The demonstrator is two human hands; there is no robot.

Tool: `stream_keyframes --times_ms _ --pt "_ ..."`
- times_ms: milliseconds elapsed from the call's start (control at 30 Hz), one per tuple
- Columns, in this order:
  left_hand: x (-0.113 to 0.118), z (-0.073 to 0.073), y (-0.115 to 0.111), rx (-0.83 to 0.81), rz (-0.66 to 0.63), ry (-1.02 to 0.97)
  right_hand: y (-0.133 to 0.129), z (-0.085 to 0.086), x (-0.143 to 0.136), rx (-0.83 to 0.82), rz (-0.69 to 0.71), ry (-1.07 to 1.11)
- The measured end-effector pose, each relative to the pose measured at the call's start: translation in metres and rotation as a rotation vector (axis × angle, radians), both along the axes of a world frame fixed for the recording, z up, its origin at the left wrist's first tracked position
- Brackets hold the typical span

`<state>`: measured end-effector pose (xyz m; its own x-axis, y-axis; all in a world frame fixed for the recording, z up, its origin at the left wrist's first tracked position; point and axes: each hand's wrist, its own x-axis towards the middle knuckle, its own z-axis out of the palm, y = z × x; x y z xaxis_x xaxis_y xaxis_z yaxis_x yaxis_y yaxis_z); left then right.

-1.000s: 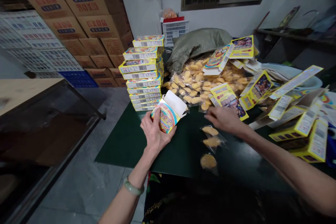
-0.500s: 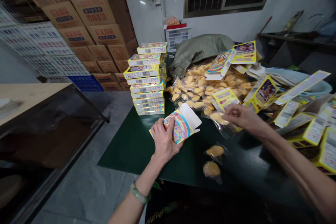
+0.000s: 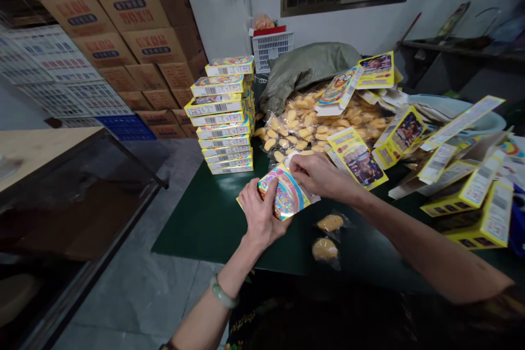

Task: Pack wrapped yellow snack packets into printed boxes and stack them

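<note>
My left hand [image 3: 260,210] is wrapped round a small, colourful carton [image 3: 285,194], thumb across its printed face. The carton lies tilted low over the green table, its open end toward the right. At that end my right hand [image 3: 314,175] is closed, with its fingertips against the opening beside a white flap [image 3: 290,159]. A bit of clear wrapper shows under these fingers; the wrapped biscuit itself is hidden by the hand and carton. Two more wrapped biscuits, one oval [image 3: 330,222] and one rounder [image 3: 325,249], lie on the table near my right forearm.
A stack of packed cartons [image 3: 225,131] stands left of the hands. Behind are a heap of wrapped biscuits [image 3: 301,131] and a grey-green sack [image 3: 311,68]. Open cartons [image 3: 471,191] and a light blue basin [image 3: 488,123] are at right. The green table's [image 3: 188,224] edge is near.
My right hand has moved left from the biscuit heap to the carton's open end, taking a wrapped biscuit along. My left hand still holds the carton. The view has shifted slightly.
</note>
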<state>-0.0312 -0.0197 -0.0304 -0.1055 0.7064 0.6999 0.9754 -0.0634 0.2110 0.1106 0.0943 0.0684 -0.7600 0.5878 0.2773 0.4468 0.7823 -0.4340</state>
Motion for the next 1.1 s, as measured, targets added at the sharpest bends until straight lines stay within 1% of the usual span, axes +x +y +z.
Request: stream_keyframes --times_ms 100,133,167,200,233,267,300,367,433,467,500,533,567,600,633,700,733,767,833,900,967,1033,1100 --pt "-0.004 -0.002 0.0 -0.045 0.034 -0.036 -0.001 -0.007 0.003 -0.175 0.204 0.03" --pt "-0.006 -0.003 0.0 -0.056 0.044 -0.041 -0.003 -0.009 0.008 -0.198 0.227 0.082" --pt "-0.009 -0.003 0.0 -0.061 0.056 -0.044 -0.007 -0.011 0.016 -0.183 0.212 0.151" --pt "-0.011 -0.003 0.0 -0.063 0.07 -0.045 -0.012 -0.013 0.026 -0.131 0.172 0.217" --pt "-0.013 -0.003 0.001 -0.064 0.086 -0.047 -0.017 -0.017 0.039 -0.054 0.125 0.26" --pt "-0.015 -0.003 0.001 -0.062 0.101 -0.049 -0.022 -0.024 0.053 0.027 0.095 0.258" --pt "-0.017 -0.004 0.0 -0.057 0.109 -0.051 -0.028 -0.033 0.067 0.1 0.089 0.21" --pt "-0.018 -0.004 -0.001 -0.045 0.103 -0.05 -0.036 -0.061 0.094 0.188 0.107 0.024" --pt "-0.017 -0.005 -0.003 -0.036 0.078 -0.044 -0.039 -0.095 0.113 0.187 0.086 -0.111" --pt "-0.016 -0.005 -0.004 -0.037 0.064 -0.04 -0.038 -0.11 0.119 0.165 0.064 -0.112" --pt "-0.015 -0.005 -0.005 -0.04 0.053 -0.033 -0.035 -0.122 0.122 0.137 0.032 -0.079" --pt "-0.014 -0.005 -0.006 -0.046 0.043 -0.023 -0.032 -0.128 0.124 0.112 -0.005 -0.016" --pt "-0.012 -0.005 -0.006 -0.053 0.034 -0.008 -0.028 -0.129 0.125 0.102 -0.051 0.064" --pt "-0.011 -0.004 -0.007 -0.06 0.026 0.011 -0.024 -0.124 0.124 0.109 -0.107 0.144" --pt "-0.01 -0.004 -0.006 -0.067 0.018 0.033 -0.021 -0.113 0.122 0.137 -0.163 0.213" --pt "-0.007 -0.003 -0.006 -0.086 0.003 0.07 -0.019 -0.083 0.117 0.24 -0.221 0.294" --pt "-0.005 -0.002 -0.005 -0.097 -0.007 0.082 -0.02 -0.067 0.114 0.302 -0.201 0.295" --pt "-0.003 -0.001 -0.005 -0.103 -0.019 0.087 -0.021 -0.051 0.11 0.365 -0.153 0.263" --pt "0.001 0.001 -0.004 -0.106 -0.05 0.083 -0.023 -0.029 0.1 0.487 -0.019 0.134" --pt "0.002 0.003 -0.005 -0.097 -0.079 0.077 -0.022 -0.018 0.091 0.611 0.07 0.005" --pt "0.001 0.005 -0.007 -0.092 -0.1 0.08 -0.018 -0.015 0.085 0.703 0.116 -0.076" --pt "-0.001 0.006 -0.01 -0.093 -0.127 0.086 -0.014 -0.014 0.081 0.72 0.176 -0.148" --pt "-0.003 0.007 -0.012 -0.078 -0.15 0.082 -0.011 -0.01 0.078 0.676 0.259 -0.225"
